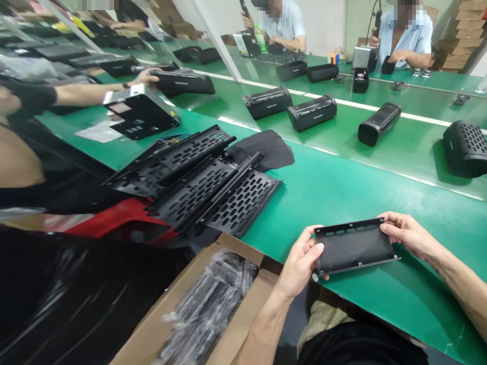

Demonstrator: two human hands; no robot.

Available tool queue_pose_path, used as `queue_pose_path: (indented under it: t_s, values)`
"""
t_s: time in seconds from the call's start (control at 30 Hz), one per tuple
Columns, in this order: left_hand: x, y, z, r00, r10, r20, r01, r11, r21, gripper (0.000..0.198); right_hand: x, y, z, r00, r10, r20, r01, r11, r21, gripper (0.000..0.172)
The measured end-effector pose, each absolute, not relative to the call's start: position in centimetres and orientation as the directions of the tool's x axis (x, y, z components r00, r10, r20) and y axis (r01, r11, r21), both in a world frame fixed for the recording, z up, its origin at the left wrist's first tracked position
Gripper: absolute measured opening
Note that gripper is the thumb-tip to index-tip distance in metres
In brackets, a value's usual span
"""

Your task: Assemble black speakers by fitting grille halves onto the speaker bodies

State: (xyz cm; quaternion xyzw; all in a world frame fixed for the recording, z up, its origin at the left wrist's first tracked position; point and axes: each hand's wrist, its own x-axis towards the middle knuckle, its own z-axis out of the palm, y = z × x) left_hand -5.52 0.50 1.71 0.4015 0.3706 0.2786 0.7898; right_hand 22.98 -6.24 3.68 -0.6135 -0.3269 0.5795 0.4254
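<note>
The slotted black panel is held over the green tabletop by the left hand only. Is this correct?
Not by the left hand only: in the head view, the right hand also holds the slotted black panel over the green tabletop.

This is a factory, on an assembly line for small goods. A long green bench (380, 190) runs beside a green lane (337, 144), where similar black housings (312, 112) stand spaced in a row. Across it, two workers (413, 38) in pale blue shirts each grasp an upright tool (377, 23). Perforated covers (243, 200) lie heaped, a carton (247, 310) holds wrapped parts (216, 294), and boxes (466, 35) are stacked behind.
</note>
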Motion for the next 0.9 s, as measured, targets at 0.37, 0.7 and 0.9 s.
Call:
queue_pose_path:
  t_s: [0.37,0.7,0.9]
  values:
    - [-5.39,0.47,2.08,0.557,0.735,-0.387,-0.144,0.544,0.827,0.076,22.84,-6.23,3.79,0.123,0.898,-0.423,-0.079,-0.416,-0.906,0.041]
    - [-5.75,0.55,1.80,0.585,0.730,-0.352,-0.172,0.537,0.826,0.063,22.97,-6.30,3.38,0.108,0.899,-0.425,-0.151,-0.407,-0.901,0.047]
    - [-5.92,0.57,1.63,0.620,0.707,-0.341,-0.177,0.550,0.816,0.059,22.82,-6.27,3.59,0.124,0.900,-0.419,-0.173,-0.396,-0.902,0.047]
